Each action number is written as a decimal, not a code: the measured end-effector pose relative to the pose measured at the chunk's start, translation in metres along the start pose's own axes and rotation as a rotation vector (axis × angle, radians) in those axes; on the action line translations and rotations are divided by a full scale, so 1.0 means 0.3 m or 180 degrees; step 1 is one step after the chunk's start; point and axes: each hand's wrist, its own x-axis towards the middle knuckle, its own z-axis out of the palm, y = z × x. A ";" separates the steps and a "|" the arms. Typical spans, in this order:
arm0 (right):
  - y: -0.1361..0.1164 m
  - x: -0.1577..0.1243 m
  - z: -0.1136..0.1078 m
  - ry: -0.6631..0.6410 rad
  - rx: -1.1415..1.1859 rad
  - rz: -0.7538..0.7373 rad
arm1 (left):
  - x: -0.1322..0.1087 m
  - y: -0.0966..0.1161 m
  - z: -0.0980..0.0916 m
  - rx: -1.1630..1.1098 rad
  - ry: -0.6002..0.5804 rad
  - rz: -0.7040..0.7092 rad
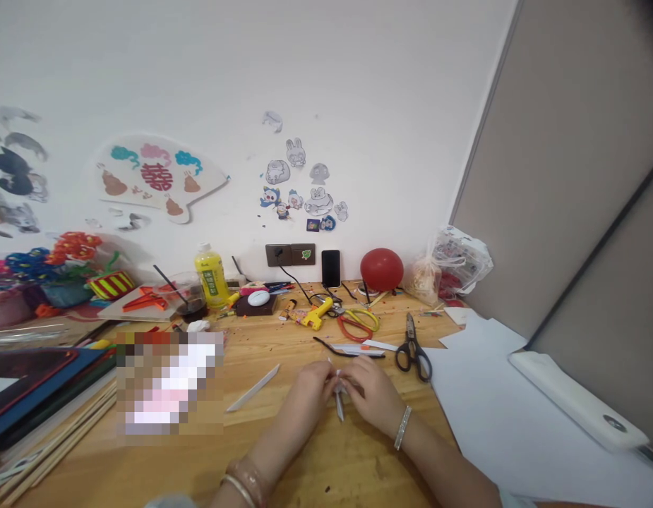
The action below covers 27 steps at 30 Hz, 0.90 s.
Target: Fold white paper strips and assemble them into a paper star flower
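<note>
Both grips closed, fingertip pinch: left hand point(308, 388) and right hand point(373, 394) meet on one narrow folded paper strip point(339, 408). Its top is hidden between the fingers and its lower end pokes out below them toward the person. It sits mid wooden table point(284, 451), with white sheets point(479, 416) to the right, scissors point(412, 351) just beyond the right hand, and a loose strip point(252, 389) to the left.

My left hand point(310, 388) and right hand point(371, 395) are bare, and so are both forearms. A slim silver bracelet point(403, 427) made of small segments circles my right wrist. My left wrist carries two bangles point(244, 483), side by side, one pale and one a warmer brownish tone. At the near right a pale sleeve edge point(511, 499) just shows, and at the near left a bit of grey-white cloth point(167, 502).
</note>
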 end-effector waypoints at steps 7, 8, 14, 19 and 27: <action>0.005 0.008 0.003 -0.0078 -0.0037 0.0158 | -0.001 0.006 -0.005 0.0536 -0.0030 0.0221; 0.006 0.009 0.004 -0.0086 -0.0072 0.0171 | -0.003 0.008 -0.007 0.0658 -0.0037 0.0292; 0.004 0.009 0.010 -0.0172 -0.0282 0.0083 | -0.012 0.006 -0.003 0.1407 -0.0027 0.0717; 0.006 0.005 0.016 -0.0217 -0.0364 -0.0010 | -0.021 0.017 -0.003 0.2038 -0.0093 0.1040; 0.012 0.002 0.019 -0.0141 -0.0425 -0.0196 | -0.025 0.028 -0.008 0.2004 0.0069 0.1051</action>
